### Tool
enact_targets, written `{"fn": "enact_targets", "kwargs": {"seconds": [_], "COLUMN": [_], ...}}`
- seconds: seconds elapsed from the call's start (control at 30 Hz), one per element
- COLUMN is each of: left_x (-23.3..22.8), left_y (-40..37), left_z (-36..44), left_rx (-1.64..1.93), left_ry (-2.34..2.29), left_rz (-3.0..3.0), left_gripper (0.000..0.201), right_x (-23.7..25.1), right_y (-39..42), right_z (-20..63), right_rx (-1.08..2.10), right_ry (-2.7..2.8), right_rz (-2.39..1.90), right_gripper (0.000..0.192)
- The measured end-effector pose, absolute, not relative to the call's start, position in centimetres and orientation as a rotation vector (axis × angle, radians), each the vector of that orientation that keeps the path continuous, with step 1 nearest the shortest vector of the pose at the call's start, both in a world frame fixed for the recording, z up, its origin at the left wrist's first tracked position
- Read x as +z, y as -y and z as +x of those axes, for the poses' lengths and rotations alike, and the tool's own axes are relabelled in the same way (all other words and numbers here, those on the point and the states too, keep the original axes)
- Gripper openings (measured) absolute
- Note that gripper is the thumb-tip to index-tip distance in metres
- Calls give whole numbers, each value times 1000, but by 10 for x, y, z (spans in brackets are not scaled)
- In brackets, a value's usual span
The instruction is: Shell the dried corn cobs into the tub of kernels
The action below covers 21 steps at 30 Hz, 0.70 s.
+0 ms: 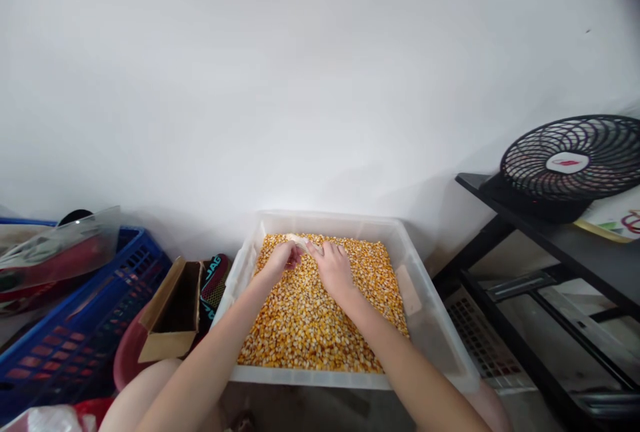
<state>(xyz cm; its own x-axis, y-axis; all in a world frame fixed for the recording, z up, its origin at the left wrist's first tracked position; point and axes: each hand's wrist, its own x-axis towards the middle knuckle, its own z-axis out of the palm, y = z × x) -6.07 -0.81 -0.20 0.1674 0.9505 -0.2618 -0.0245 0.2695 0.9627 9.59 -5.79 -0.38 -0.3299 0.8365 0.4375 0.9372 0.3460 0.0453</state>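
A clear plastic bin (435, 342) holds a wide heap of loose yellow and whitish corn kernels (310, 325). Over the far part of the heap, both hands meet at a pale, elongated corn cob (299, 240), mostly covered by the fingers. My left hand (284, 259) has its fingers curled at the cob's left end. From the right, my right hand (331, 264) closes over the cob, thumb pointing toward the left hand. The cob's underside is hidden.
A white wall (320, 85) rises behind the bin. On the left are a blue plastic basket (80, 319), an open cardboard box (173, 309) and a dark shoe (214, 279). A black fan (570, 159) stands on a dark table (550, 232) at right.
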Motion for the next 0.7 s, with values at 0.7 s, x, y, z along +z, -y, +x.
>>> {"fn": "enact_targets", "kwargs": {"seconds": [0.7], "left_x": [15], "left_y": [23], "left_z": [-47], "left_rx": [1273], "left_ry": [-1125], "left_rz": [1260], "left_gripper": [43], "right_x": [-9], "right_y": [54], "right_z": [95], "right_rx": [604], "right_ry": [1940], "right_rz": [-1328], "right_gripper": [58]}}
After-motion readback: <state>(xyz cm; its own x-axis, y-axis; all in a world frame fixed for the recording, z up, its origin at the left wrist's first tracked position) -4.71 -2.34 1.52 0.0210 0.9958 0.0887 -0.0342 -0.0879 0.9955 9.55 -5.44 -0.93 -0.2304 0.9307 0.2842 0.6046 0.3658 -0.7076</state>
